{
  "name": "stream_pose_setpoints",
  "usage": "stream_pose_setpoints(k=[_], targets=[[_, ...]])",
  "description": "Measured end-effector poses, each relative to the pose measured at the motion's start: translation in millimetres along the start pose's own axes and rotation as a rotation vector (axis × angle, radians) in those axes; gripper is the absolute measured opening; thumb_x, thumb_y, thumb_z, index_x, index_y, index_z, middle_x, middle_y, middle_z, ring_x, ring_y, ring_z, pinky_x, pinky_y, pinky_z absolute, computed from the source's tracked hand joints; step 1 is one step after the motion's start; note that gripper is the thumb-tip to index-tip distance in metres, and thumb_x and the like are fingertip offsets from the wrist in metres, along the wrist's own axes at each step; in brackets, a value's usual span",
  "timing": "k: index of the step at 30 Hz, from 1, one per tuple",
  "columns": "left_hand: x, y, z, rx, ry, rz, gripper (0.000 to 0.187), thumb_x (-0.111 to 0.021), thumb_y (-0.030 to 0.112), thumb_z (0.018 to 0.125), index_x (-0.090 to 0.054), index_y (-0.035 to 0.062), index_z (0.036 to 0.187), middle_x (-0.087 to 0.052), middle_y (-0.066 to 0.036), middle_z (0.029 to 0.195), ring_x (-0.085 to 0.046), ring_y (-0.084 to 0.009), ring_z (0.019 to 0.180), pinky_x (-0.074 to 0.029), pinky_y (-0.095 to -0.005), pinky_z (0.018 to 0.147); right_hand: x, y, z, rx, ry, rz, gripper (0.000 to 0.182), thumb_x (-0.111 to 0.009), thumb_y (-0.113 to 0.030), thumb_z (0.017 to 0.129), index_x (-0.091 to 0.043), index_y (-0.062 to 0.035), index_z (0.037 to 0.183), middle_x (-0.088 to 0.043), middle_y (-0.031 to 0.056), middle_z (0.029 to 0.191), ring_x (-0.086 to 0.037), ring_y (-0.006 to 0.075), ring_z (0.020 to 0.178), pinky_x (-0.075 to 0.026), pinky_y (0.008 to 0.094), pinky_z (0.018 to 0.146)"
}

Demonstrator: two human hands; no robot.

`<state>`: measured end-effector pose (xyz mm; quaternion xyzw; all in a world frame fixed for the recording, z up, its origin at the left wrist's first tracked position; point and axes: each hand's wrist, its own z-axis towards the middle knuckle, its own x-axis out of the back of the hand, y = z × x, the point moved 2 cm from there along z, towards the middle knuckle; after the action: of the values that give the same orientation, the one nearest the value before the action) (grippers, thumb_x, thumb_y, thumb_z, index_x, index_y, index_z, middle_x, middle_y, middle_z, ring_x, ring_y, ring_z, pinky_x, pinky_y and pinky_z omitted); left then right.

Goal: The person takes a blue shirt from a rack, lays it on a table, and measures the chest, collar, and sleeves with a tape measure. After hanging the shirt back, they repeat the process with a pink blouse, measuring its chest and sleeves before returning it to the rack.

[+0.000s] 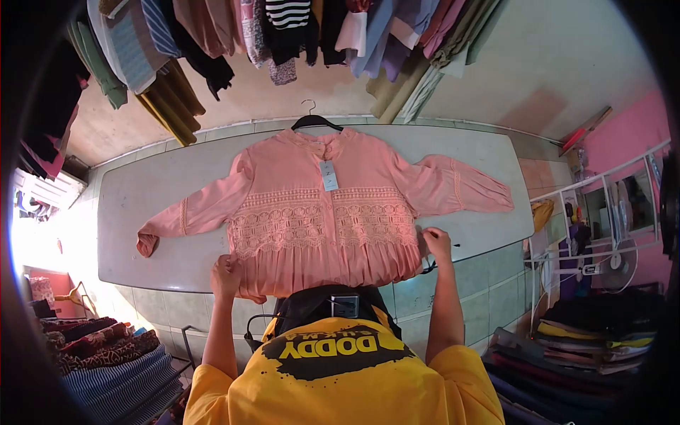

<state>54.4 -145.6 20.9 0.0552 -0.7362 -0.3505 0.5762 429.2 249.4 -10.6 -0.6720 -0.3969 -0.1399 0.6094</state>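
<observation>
A pink long-sleeved blouse (361, 159) with a wide lace band (283, 223) lies face up, its sleeves spread to both sides. Its lower part is gathered and hangs over the near table edge by my waist. A black hanger (317, 121) with a metal hook shows at the collar. A light-blue tag (329, 176) hangs from the front placket. My left hand (226, 275) is closed, pinching the blouse's lower left side. On the opposite side, my right hand (437, 242) has its fingertips pinched at the fabric's edge, just below the lace; the exact grip is small to see.
The blouse rests on a long white table (489, 234). Hanging clothes (290, 28) line the top of the view. Folded garments are stacked at lower left (120, 368) and lower right (595, 333). A white metal rack (602, 248) stands to the right.
</observation>
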Motion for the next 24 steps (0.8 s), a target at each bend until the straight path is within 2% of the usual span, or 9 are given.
stream_pose_setpoints(k=[4,7,9,10,16,19,21,23,24], targets=[[-7,8,29,0.004,0.107,-0.074,0.026,-0.059,0.025,0.073,-0.061,0.0018,0.084,-0.061,-0.016,0.071,-0.06,-0.0299,0.067,-0.046,-0.0362,0.058,-9,-55,3,-0.148,0.103,-0.237,0.023,-0.063,-0.03,0.069,-0.066,-0.0108,0.081,-0.064,0.0101,0.083,-0.061,0.0238,0.075,-0.048,0.0342,0.065],[-10,13,44,0.044,0.139,-0.037,0.027,-0.059,0.027,0.074,-0.062,0.0015,0.082,-0.062,-0.015,0.07,-0.061,-0.0297,0.066,-0.046,-0.0362,0.058,-20,-67,3,-0.067,0.125,-0.39,0.019,-0.062,-0.029,0.068,-0.066,-0.0134,0.077,-0.063,0.0093,0.082,-0.059,0.029,0.081,-0.048,0.0389,0.066],[-11,15,48,0.095,0.132,0.005,0.027,-0.058,0.027,0.074,-0.062,0.0013,0.081,-0.062,-0.015,0.069,-0.061,-0.0298,0.066,-0.046,-0.0364,0.058,-27,-69,3,0.109,0.149,-0.576,0.015,-0.061,-0.025,0.067,-0.065,-0.0144,0.077,-0.06,0.008,0.084,-0.057,0.0311,0.084,-0.048,0.0403,0.066],[-12,13,49,0.103,0.118,0.002,0.026,-0.058,0.027,0.075,-0.063,0.0019,0.08,-0.062,-0.015,0.069,-0.061,-0.0306,0.066,-0.046,-0.037,0.059,-28,-67,4,0.143,0.14,-0.602,0.014,-0.06,-0.023,0.066,-0.064,-0.0152,0.078,-0.058,0.0074,0.092,-0.055,0.0326,0.087,-0.049,0.0403,0.066],[-21,-24,73,0.127,0.231,0.126,0.022,-0.052,0.025,0.078,-0.063,0.006,0.083,-0.061,-0.017,0.072,-0.06,-0.0331,0.07,-0.045,-0.0406,0.059,12,-86,28,0.384,0.332,-0.814,0.01,-0.059,-0.016,0.067,-0.062,-0.013,0.076,-0.056,0.0076,0.088,-0.054,0.0295,0.082,-0.048,0.0405,0.063],[-21,-26,71,0.137,0.277,0.195,0.019,-0.051,0.021,0.077,-0.062,0.007,0.083,-0.06,-0.017,0.071,-0.059,-0.0327,0.068,-0.044,-0.0406,0.057,12,-70,42,0.397,0.171,-0.685,0.009,-0.062,-0.019,0.067,-0.062,-0.0141,0.075,-0.055,0.0063,0.088,-0.054,0.0305,0.083,-0.048,0.0402,0.063],[-18,-10,59,0.123,0.244,0.194,0.017,-0.051,0.018,0.077,-0.061,0.0071,0.083,-0.06,-0.016,0.07,-0.059,-0.0319,0.065,-0.044,-0.0395,0.056,18,-60,40,0.366,0.225,-0.608,0.01,-0.062,-0.02,0.067,-0.062,-0.0137,0.074,-0.055,0.007,0.087,-0.054,0.0303,0.083,-0.047,0.0405,0.064],[-11,21,30,-0.16,0.196,-0.023,0.012,-0.056,0.016,0.073,-0.061,0.0055,0.076,-0.058,-0.014,0.064,-0.057,-0.0286,0.059,-0.045,-0.0349,0.053,22,-53,35,0.338,0.264,-0.53,0.011,-0.063,-0.021,0.066,-0.062,-0.0132,0.074,-0.056,0.0077,0.086,-0.055,0.0301,0.082,-0.047,0.0407,0.064],[-14,19,17,-0.184,0.119,-0.055,0.011,-0.059,0.015,0.07,-0.061,0.0045,0.073,-0.057,-0.013,0.063,-0.056,-0.027,0.057,-0.045,-0.033,0.053,25,-45,34,0.253,0.18,-0.487,0.013,-0.064,-0.023,0.066,-0.062,-0.0128,0.075,-0.056,0.0087,0.085,-0.055,0.0299,0.081,-0.047,0.0408,0.065]])
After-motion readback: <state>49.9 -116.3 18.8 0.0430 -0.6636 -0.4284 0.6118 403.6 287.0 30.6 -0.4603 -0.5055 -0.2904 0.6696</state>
